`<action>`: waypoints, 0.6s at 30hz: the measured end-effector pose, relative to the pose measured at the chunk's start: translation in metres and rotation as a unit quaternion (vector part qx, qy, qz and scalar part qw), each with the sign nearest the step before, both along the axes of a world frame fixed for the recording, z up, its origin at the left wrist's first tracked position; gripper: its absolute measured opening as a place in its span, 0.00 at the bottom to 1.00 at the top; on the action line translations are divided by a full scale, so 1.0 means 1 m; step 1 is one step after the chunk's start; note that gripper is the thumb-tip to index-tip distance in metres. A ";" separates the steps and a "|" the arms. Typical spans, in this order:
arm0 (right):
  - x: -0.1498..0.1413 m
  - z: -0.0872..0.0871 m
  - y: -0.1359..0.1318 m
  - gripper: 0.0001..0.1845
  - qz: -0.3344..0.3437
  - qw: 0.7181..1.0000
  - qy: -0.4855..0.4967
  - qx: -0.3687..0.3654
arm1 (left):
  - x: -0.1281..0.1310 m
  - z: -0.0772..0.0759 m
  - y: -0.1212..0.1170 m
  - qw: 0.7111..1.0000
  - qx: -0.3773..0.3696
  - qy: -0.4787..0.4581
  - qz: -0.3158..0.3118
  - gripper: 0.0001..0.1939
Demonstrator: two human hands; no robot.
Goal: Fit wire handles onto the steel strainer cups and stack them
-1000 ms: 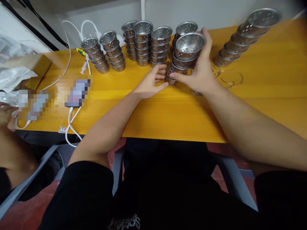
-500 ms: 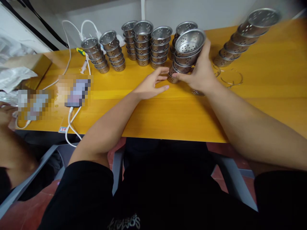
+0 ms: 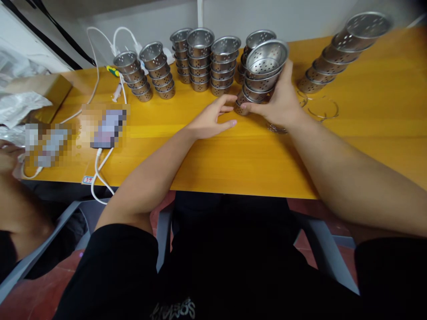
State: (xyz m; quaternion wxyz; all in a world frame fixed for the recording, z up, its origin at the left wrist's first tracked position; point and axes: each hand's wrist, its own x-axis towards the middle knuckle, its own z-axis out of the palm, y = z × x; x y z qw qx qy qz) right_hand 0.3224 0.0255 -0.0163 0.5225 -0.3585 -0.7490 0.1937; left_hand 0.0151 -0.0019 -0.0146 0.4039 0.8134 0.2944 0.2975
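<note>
My right hand (image 3: 280, 95) is wrapped round a stack of perforated metal cups (image 3: 262, 82), its thumb across the lower part. The stack leans a little to the right, open mouths upward. My left hand (image 3: 213, 116) is at the left of the stack's base, fingers apart and slightly curved, holding nothing. Its fingertips are near the lowest cup; whether they touch it I cannot tell. Thin metal wire rings (image 3: 276, 129) lie on the table under my right hand, partly hidden by it. Another stack of cups (image 3: 259, 39) stands just behind the held one.
More cup stacks (image 3: 200, 62) stand along the back of the wooden table (image 3: 213, 164). A tall leaning stack (image 3: 345, 53) is at the right, by loose wire rings (image 3: 323, 108). Phones with white cables (image 3: 99, 171) and a cardboard box (image 3: 55, 91) are left, beside another person's arm (image 3: 23, 213).
Very little differs. The view has shifted slightly, and my right hand with the stack keeps nearly the same place; my left hand is still open beside it.
</note>
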 end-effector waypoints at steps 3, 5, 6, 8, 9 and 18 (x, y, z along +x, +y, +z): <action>0.009 0.000 0.008 0.74 -0.005 1.000 -0.018 -0.003 | 0.000 -0.001 0.001 1.000 0.001 0.003 0.003 0.45; 0.017 0.001 0.013 0.75 -0.027 0.999 -0.028 -0.017 | 0.000 0.002 -0.001 1.000 0.000 0.009 0.012 0.45; 0.022 0.002 0.016 0.76 -0.037 0.999 -0.030 -0.023 | -0.001 0.004 -0.003 1.000 -0.001 0.013 0.016 0.44; 0.032 0.004 0.021 0.75 -0.054 0.998 -0.026 -0.032 | -0.001 0.008 -0.007 1.000 -0.004 0.022 0.020 0.43; 0.036 0.004 0.024 0.75 -0.062 0.997 -0.020 -0.036 | -0.002 0.011 -0.008 0.999 -0.004 0.026 0.019 0.43; 0.066 0.001 0.038 0.73 -0.175 0.983 -0.011 -0.063 | -0.004 0.007 -0.004 0.999 0.001 0.037 0.016 0.41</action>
